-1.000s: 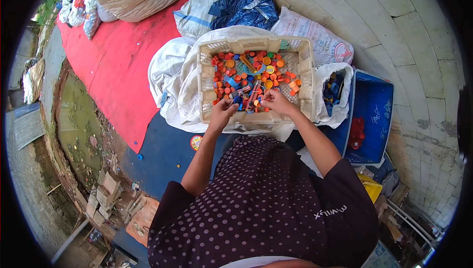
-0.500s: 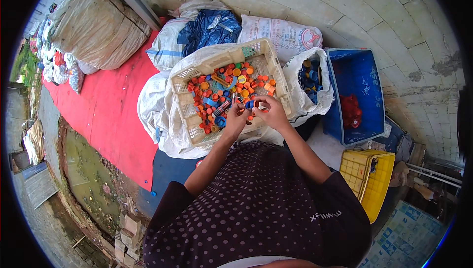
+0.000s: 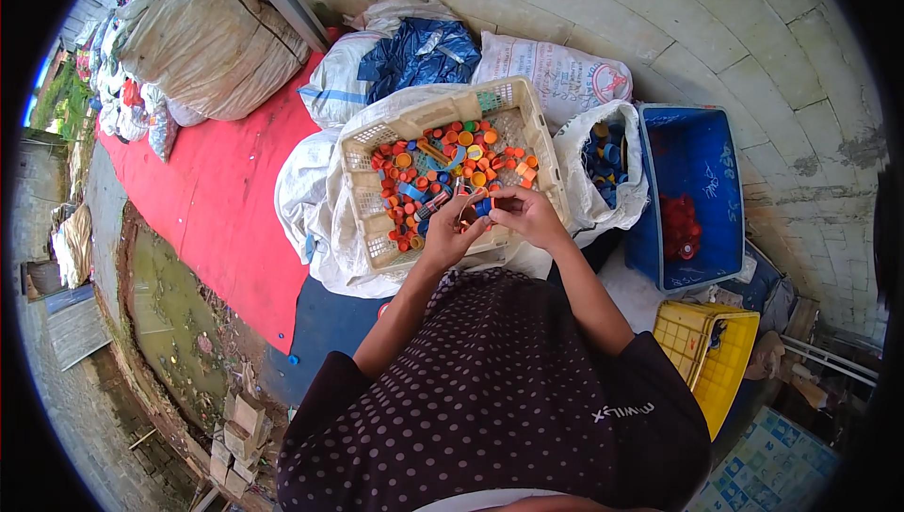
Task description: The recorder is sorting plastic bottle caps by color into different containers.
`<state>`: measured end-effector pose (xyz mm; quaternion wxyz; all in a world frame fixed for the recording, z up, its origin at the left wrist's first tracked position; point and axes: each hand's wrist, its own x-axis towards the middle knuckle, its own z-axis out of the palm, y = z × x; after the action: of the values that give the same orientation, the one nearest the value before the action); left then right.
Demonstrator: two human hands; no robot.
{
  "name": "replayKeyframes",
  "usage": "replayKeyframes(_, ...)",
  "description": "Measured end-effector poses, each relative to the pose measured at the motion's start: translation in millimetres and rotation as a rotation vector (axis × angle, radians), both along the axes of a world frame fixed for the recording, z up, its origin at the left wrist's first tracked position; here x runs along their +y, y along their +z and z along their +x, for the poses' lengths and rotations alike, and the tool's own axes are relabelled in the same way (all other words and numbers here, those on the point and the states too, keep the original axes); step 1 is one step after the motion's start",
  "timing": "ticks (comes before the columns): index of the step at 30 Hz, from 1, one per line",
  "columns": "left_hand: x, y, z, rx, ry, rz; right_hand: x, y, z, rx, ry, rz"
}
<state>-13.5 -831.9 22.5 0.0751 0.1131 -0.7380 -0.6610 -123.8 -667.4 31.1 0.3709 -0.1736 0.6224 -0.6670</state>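
Above the near side of a cream plastic crate (image 3: 358, 178), my two hands meet around a small blue bottle cap (image 3: 484, 206). My left hand (image 3: 449, 232) is closed, its fingers and thumb pinching at the cap's left side. From the other side my right hand (image 3: 532, 218) grips it with thumb and fingertips. Just beyond my fingers, many orange, yellow and blue caps lie loose in the crate, among them a yellow cap (image 3: 403, 160) and a green cap (image 3: 470, 126). My fingers partly cover the held cap.
A white sack (image 3: 633, 203) holding blue caps stands right of the crate. Beside it is a blue bin (image 3: 692, 272) with red items inside. A yellow crate (image 3: 730, 380) sits nearer. Full sacks (image 3: 551, 74) line the block wall, and a red mat (image 3: 226, 201) spreads leftward.
The view has shifted slightly, so the scene sits a little further right. My hands stay together at the blue cap, with my left fingers drawn in and turned around it.
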Motion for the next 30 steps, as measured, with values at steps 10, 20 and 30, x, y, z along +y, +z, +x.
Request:
replayKeyframes(10, 7, -29, 0, 0.067, 0.116, 0.164, 8, -7, -6, 0.003, -0.014, 0.083)
replayKeyframes(20, 2, -20, 22, -0.015, 0.219, 0.011, -19, -14, 15, -0.037, 0.106, 0.169)
replayKeyframes(30, -30, -9, 37, 0.014, 0.183, -0.109, -57, -16, 28, -0.218, 0.135, 0.081)
